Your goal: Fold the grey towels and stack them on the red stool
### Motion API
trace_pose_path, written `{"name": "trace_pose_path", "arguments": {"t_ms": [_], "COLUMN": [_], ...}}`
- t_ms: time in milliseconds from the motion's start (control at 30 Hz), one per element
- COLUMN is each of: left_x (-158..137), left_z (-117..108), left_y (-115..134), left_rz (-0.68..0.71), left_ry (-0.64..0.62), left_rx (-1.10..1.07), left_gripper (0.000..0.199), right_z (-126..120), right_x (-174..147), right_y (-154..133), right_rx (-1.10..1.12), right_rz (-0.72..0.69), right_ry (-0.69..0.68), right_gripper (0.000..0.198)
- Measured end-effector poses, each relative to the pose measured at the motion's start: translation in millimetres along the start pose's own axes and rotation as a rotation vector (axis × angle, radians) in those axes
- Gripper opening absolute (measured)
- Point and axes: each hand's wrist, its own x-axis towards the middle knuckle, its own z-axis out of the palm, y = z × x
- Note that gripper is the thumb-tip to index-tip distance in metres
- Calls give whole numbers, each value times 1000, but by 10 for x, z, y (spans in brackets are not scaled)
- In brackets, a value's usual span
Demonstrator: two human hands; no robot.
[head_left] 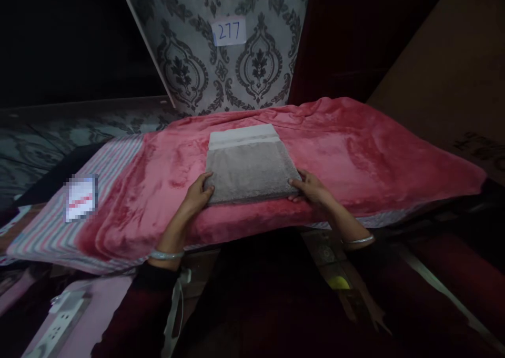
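Note:
A folded grey towel point(250, 171) with a pale band along its far end lies flat on a pink plush blanket point(331, 153). My left hand point(198, 192) holds its near left corner, thumb on top and fingers at the side. At the near right corner, my right hand point(310, 186) grips the edge with the thumb above and some fingertips underneath. The towel's near edge faces me, close to the front of the blanket. Each wrist wears a bangle.
Striped cloth point(114, 158) covers the left end, with a small white card point(81, 197) on it. Behind stands a patterned wall point(221, 79) bearing a paper point(229, 30) marked 277. A power strip point(59, 324) sits at lower left, and a cardboard surface point(445, 74) is at right.

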Motion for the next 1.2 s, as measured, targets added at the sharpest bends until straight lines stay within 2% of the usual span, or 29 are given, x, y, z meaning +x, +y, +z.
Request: {"name": "trace_pose_path", "arguments": {"t_ms": [67, 167, 233, 300, 367, 433, 533, 633, 900, 1067, 1200], "left_x": [3, 3, -3, -24, -65, -117, -177, -197, -252, -409, -598], "left_z": [-83, -54, 137, 428, 722, 933, 1041, 1020, 951, 728, 543], "left_y": [88, 283, 419, 510, 520, 448, 285, 205, 193, 47, -89], "left_rz": [50, 163, 294, 461, 534, 483, 414, 441, 458, 471, 457], "left_ry": [21, 87, 73, 20, -45, -125, -192, -177, -121, -38, 30], "left_rx": [208, 346, 341, 361, 471, 640, 821, 901, 982, 1017, 1028], "left_gripper": [35, 29, 35, 45, 55, 61, 63, 63, 64, 63, 58], "right_z": [-65, -19, 156, 392, 599, 718, 748, 726, 683, 571, 433], "right_x": [-19, -1, 49, 112, 166, 198, 210, 208, 240, 207, 184], "right_y": [-24, -156, -279, -369, -384, -325, -200, -154, -138, -43, 7], "right_rx": [-254, -607, -757, -876, -993, -1103, -1197, -1226, -1239, -1240, -1234], "right_rz": [-94, -415, -592, -671, -684, -654, -609, -603, -632, -616, -586], "right_ry": [123, 253, 219, 160, 106, 44, -9, -4, -9, 33, -6], "right_gripper": [60, 48, 49, 54, 56, 56, 57, 58, 59, 62, 63]}}
